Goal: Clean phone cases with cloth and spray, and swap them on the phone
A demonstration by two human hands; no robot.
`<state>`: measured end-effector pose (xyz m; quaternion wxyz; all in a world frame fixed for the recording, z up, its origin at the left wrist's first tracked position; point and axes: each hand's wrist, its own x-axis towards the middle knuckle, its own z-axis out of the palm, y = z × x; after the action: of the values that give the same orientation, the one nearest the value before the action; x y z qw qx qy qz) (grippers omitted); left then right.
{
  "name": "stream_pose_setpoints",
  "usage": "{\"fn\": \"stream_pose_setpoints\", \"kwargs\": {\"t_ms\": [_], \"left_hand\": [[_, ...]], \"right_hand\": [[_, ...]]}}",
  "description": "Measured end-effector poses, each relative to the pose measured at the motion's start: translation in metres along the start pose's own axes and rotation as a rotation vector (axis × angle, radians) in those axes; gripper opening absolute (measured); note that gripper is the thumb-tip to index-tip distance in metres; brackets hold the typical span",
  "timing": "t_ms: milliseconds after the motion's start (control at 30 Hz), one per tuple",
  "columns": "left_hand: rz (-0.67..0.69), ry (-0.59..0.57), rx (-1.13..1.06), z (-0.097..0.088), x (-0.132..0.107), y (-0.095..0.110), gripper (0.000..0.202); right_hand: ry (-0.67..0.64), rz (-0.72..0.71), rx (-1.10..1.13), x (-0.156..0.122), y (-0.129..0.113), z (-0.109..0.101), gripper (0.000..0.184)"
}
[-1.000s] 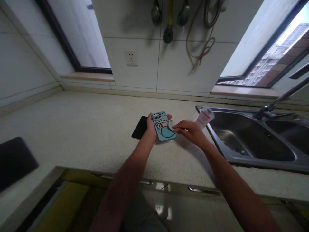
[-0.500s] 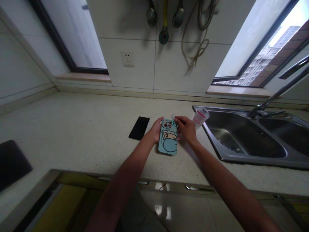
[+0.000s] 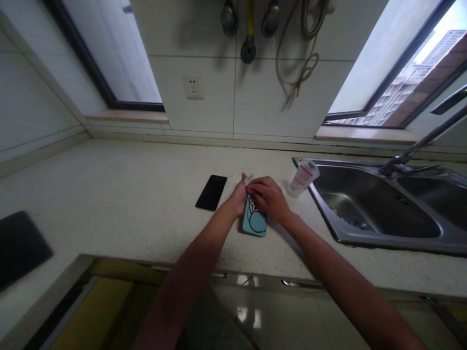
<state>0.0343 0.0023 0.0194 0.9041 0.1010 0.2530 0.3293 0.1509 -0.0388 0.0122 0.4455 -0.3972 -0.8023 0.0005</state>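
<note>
A light blue phone case with a cartoon figure lies flat on the speckled countertop. My left hand grips its left edge, thumb up at the top. My right hand lies over the upper half of the case, fingers curled and pressed down on it, with a small pale piece showing at the fingertips that I cannot make out. A black phone lies screen-down just left of my hands. A small white bottle with a pink label stands to the right of them.
A steel double sink with a tap fills the right side. A dark flat object sits at the left edge of the counter. Utensils and a cord hang on the tiled wall above a socket. Windows flank the wall.
The case, held up and tilted a second ago, now lies flat on the counter. My right hand has moved from beside it onto its upper half.
</note>
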Motion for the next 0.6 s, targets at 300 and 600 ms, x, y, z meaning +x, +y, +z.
{"fn": "stream_pose_setpoints", "kwargs": {"t_ms": [300, 600], "left_hand": [[-0.074, -0.007, 0.012, -0.001, -0.007, 0.003, 0.052], [0.049, 0.05, 0.002, -0.005, -0.005, 0.01, 0.055]], "right_hand": [[0.0, 0.178, -0.211, -0.003, 0.017, -0.009, 0.023], [-0.136, 0.062, -0.022, -0.006, -0.001, -0.007, 0.021]]}}
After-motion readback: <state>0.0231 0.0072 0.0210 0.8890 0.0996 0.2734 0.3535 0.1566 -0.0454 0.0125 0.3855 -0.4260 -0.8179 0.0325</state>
